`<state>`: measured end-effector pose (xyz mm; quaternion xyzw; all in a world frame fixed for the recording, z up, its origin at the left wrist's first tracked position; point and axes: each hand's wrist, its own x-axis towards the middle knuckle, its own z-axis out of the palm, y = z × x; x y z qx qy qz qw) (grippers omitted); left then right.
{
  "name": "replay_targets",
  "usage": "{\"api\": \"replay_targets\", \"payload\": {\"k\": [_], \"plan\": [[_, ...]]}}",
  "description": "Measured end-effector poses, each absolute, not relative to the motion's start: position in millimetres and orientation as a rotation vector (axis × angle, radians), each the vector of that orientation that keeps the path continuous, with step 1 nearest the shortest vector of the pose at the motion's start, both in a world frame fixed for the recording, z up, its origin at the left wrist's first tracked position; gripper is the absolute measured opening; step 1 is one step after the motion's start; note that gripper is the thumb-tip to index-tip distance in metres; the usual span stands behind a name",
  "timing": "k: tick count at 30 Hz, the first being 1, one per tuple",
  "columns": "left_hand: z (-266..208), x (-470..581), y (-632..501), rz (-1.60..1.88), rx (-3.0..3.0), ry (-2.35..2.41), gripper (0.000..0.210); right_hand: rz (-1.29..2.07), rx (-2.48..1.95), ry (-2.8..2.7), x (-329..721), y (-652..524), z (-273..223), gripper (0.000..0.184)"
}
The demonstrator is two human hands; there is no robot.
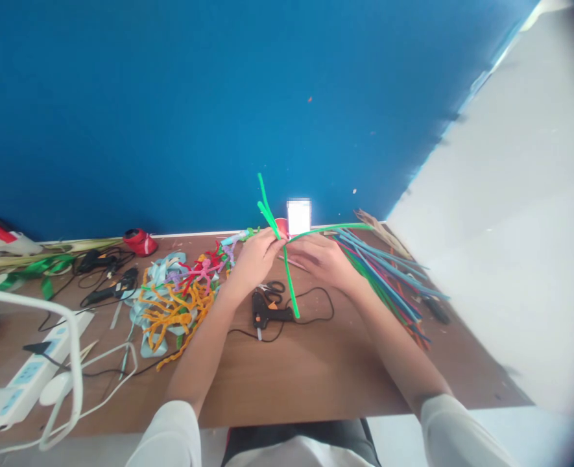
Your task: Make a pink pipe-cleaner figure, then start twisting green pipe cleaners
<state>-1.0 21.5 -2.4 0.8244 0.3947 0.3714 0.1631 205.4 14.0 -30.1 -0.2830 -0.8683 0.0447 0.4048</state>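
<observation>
Several green pipe cleaners (290, 285) meet between my two hands above the middle of the table. My left hand (261, 254) pinches them near their crossing point, and two ends stick up past its fingers. My right hand (323, 258) is closed at the same crossing, by a green strand that runs off to the right. One strand hangs down toward a black glue gun (267, 312) on the table. Black-handled scissors (273, 290) lie just behind the glue gun. The fingertips are partly hidden where the hands meet.
Twisted orange, red and purple pipe cleaners (170, 311) are heaped left of my arms. Straight blue, green and pink pipe cleaners (388, 272) lie on the right. A white power strip (38, 370) and another glue gun (111, 288) are at left. A bright screen (299, 217) stands by the wall.
</observation>
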Motion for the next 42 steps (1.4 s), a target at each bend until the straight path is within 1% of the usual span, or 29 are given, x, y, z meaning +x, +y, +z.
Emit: {"api": "replay_targets", "payload": {"k": [3, 7, 10, 12, 13, 14, 17, 21, 23, 26, 30, 35, 37, 39, 42], "plan": [[-1.5, 2.0, 19.4, 1.006, 2.339, 1.158, 0.031, -0.071, -0.718, -2.221, 204.0, 15.4, -31.8, 0.02], [0.6, 4.8, 15.8, 0.971, 2.243, 1.186, 0.028, -0.257, -0.7, -2.207, 201.3, 15.0, -32.4, 0.011], [-1.7, 7.4, 14.7, 0.982, 2.137, 1.182, 0.023, -0.356, -0.688, -2.162, 199.6, 14.6, -33.5, 0.007], [-5.2, 9.4, 14.6, 0.992, 2.02, 1.14, 0.018, -0.362, -0.708, -2.117, 199.1, 15.2, -35.4, 0.008], [-7.1, 10.4, 14.6, 0.996, 1.946, 1.111, 0.016, -0.337, -0.719, -2.09, 199.2, 15.8, -36.7, 0.009], [-8.8, 11.1, 14.7, 0.999, 1.876, 1.084, 0.019, -0.299, -0.727, -2.062, 199.3, 16.5, -38.0, 0.01], [-11.9, 12.0, 14.7, 1.003, 1.801, 1.067, 0.037, -0.132, -0.715, -2.009, 199.3, 18.1, -40.6, 0.014], [-12.2, 11.3, 15.3, 0.963, 1.874, 0.993, 0.027, 0.153, -0.7, -1.945, 196.4, 17.0, -37.9, 0.011], [-12.7, 11.8, 16.0, 0.953, 1.882, 0.96, 0.028, 0.248, -0.716, -1.875, 194.3, 15.7, -35.1, 0.012], [-14.7, 13.8, 17.0, 0.949, 1.883, 0.963, 0.032, 0.299, -0.737, -1.786, 191.6, 14.2, -31.5, 0.016], [-15.8, 15.7, 16.4, 0.965, 1.845, 0.958, 0.032, 0.305, -0.762, -1.733, 189.0, 13.6, -29.9, 0.016], [-16.2, 15.5, 14.4, 0.921, 1.901, 0.997, 0.02, 0.279, -0.766, -1.719, 188.1, 13.9, -32.7, 0.013], [-17.9, 16.1, 13.8, 0.894, 1.941, 0.997, 0.016, 0.318, -0.792, -1.697, 188.1, 13.5, -35.5, 0.014], [-20.0, 17.1, 13.0, 0.864, 1.956, 0.97, 0.015, 0.403, -0.849, -1.646, 187.6, 12.5, -38.3, 0.019], [-21.6, 18.2, 10.5, 0.789, 1.976, 0.979, 0.015, 0.487, -0.915, -1.566, 185.3, 10.3, -40.0, 0.037]]}}
